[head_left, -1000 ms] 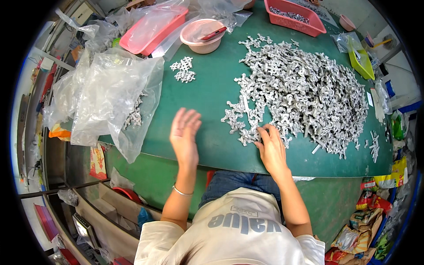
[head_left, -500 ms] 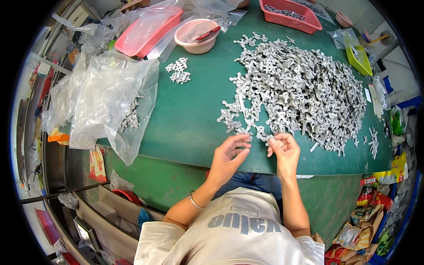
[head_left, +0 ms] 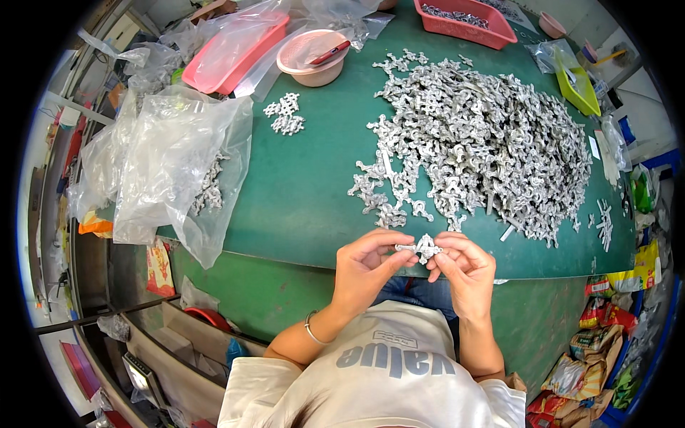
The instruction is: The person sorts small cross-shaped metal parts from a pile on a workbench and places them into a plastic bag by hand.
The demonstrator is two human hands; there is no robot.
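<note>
Just above the table's near edge, a small silver-grey metal casting [head_left: 427, 248] with rounded lobes is held level between my two hands. My left hand [head_left: 362, 274] pinches a narrow arm at its left end between thumb and fingers. The lobed right side is gripped by the thumb and fingertips of my right hand [head_left: 465, 272]. Whether it is one piece or two joined ones, I cannot tell. Beyond my hands spreads a big heap of similar castings [head_left: 492, 143], with loose ones straggling toward me at its left side.
A small cluster of castings [head_left: 285, 114] lies on the green table [head_left: 314, 185]. Clear plastic bags [head_left: 171, 157] cover the left side, some castings under them. Farther back stand a pink basin [head_left: 312, 71] with a red-handled tool, pink trays [head_left: 464, 34] and a yellow-green tray [head_left: 579, 93].
Both hands have drawn back from the heap's near edge toward me and come closer together. A casting now shows clearly between them, lifted away from the loose ones.
</note>
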